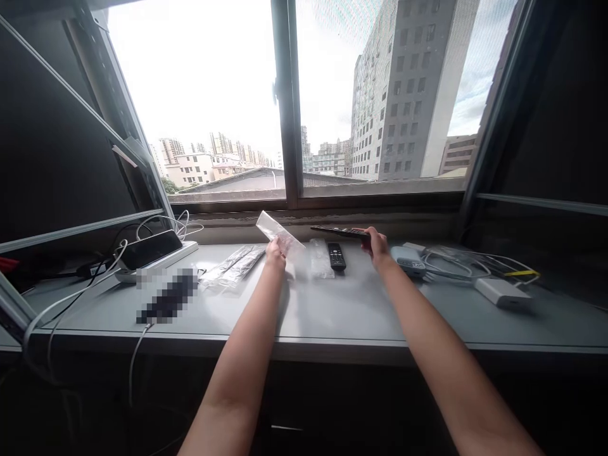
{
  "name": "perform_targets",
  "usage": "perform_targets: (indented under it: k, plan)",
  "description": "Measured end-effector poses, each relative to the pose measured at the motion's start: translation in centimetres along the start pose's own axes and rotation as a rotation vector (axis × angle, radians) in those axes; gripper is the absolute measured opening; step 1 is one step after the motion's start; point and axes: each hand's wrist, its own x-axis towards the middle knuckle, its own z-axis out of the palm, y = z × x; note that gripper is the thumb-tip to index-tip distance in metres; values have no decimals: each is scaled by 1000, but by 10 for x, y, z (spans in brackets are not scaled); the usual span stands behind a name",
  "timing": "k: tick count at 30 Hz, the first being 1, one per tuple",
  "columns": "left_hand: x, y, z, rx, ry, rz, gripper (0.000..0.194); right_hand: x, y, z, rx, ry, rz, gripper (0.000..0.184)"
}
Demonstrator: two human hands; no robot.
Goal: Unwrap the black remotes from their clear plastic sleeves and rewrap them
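The window (285, 107) spans the rear of the station. Below it, the pale worktop (332, 316) carries all loose items. At its left, a dark slab (149, 248) leans on a white unit (183, 252); at its right, cables (456, 259) lie between a pale blue device (408, 261) and a white adapter (502, 293).

The items in use are a clear sleeve (273, 225) and a slim dark remote (337, 230), both raised over the rear middle of the worktop, apart from each other. Beneath the gap between them, a second remote (337, 256) lies just beside a clear packet (322, 258). Flat plastic packets (235, 263) lie to the left.

Handling: as a judgement, support the film lightly to avoid creasing it. Hold the remote by its end, keep it level, and maintain clearance above the items below. Limp film may fold or cling.

Left hand (275, 251): closed narrowly on the lower edge of the sleeve; exact finger placement is blurred. Right hand (377, 244): closed around the near end of the remote, with the far end free and pointing left. Pressure cannot be determined.
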Motion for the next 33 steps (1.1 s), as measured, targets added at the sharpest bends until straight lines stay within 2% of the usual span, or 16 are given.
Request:
perform_targets:
  k: [4, 8, 11, 15, 17, 19, 22, 24, 26, 29, 33]
  plan:
    - [-8, -13, 10, 208, -53, -51, 20, 9, 8, 0, -115, 162, 127, 26]
    - [-14, -24, 14, 396, -111, -106, 19, 11, 16, 2, -233, 201, 250, 21]
    - [-15, -28, 15, 520, -155, -102, 31, 10, 19, 3, -330, 179, 290, 23]
    - [-15, -33, 17, 624, -184, -56, 62, 10, 16, 3, -507, 131, 300, 28]
    - [-16, -37, 18, 681, -236, -8, 75, 8, 14, 2, -621, 86, 305, 28]
    - [-17, -41, 19, 781, -340, 71, 80, 6, 12, 1, -749, 22, 312, 25]
    - [-18, -47, 21, 971, -459, 197, 76, 2, 10, 3, -940, -90, 315, 21]
    - [-19, -49, 23, 1084, -432, 271, 68, -1, 8, 5, -1037, -161, 308, 20]
    - [-19, -49, 26, 1144, -337, 307, 58, -3, 5, 7, -1102, -222, 301, 20]
    - [-17, -48, 27, 1145, -217, 265, 52, -5, 1, 8, -1164, -280, 298, 20]
    - [-15, -47, 25, 1116, -189, 197, 59, -8, 2, 8, -1295, -212, 218, 28]
